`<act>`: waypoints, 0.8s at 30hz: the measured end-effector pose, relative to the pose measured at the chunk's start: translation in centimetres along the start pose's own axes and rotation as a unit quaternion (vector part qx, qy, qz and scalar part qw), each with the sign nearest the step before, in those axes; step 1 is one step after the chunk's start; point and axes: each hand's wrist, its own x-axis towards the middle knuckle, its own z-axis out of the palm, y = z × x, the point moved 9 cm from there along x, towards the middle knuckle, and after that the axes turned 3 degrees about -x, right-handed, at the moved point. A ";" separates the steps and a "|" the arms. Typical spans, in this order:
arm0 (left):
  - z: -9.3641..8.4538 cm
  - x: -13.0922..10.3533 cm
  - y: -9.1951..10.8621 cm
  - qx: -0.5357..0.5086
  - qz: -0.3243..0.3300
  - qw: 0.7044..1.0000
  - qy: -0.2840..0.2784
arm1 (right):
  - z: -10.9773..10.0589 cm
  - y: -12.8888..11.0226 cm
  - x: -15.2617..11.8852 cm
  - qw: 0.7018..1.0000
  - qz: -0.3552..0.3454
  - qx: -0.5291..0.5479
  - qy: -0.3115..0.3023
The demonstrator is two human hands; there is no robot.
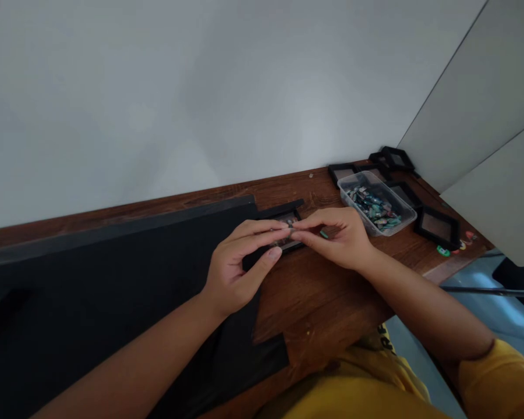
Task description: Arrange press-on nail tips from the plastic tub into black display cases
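Note:
A small black-framed box (293,247) lies on the wooden table (327,291), partly covered by both hands. Over it, my left hand (240,262) reaches in from the left, its fingers stretched out and the thumb apart, with the fingertips at small pieces over the frame. From the right, my right hand (338,235) meets those fingertips, its thumb and forefinger pinched on something too small to make out. A small green piece (324,234) shows on the table beside the right palm.
A clear plastic tub (393,231) of green and blue pieces stands to the right. Around it lie several black frames (436,227). Small coloured items (443,251) sit near the table's right edge. A black sheet (113,291) covers the left side; a white wall (157,105) rises behind.

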 end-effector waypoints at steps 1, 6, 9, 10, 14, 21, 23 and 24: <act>0.0 0.0 -0.2 -0.004 -0.011 1.000 0.000 | -0.1 0.0 0.0 1.000 0.000 -0.003 0.002; 0.2 -0.2 -0.7 -0.012 -0.036 0.999 -0.011 | -0.5 0.0 0.1 0.999 0.009 -0.040 0.010; -0.6 -0.1 -0.6 0.007 -0.020 0.999 0.032 | -1.4 0.2 0.1 0.997 0.016 -0.067 0.046; -1.1 0.0 -0.5 0.022 -0.012 0.998 0.057 | -1.7 0.3 0.1 0.995 0.019 -0.079 0.054; -2.9 -0.2 -0.2 0.074 0.030 0.986 0.149 | -1.1 1.2 0.1 0.989 0.047 -0.144 0.000; -4.1 -0.5 -2.4 0.120 -0.020 0.973 0.197 | 1.9 2.4 -0.3 0.935 0.071 -0.309 -0.158; -4.3 -0.4 -3.0 0.123 -0.037 0.971 0.201 | 2.5 2.4 -0.5 0.923 0.068 -0.337 -0.176; -4.3 -0.4 -3.3 0.121 -0.041 0.971 0.201 | 2.7 2.5 -0.5 0.917 0.068 -0.348 -0.182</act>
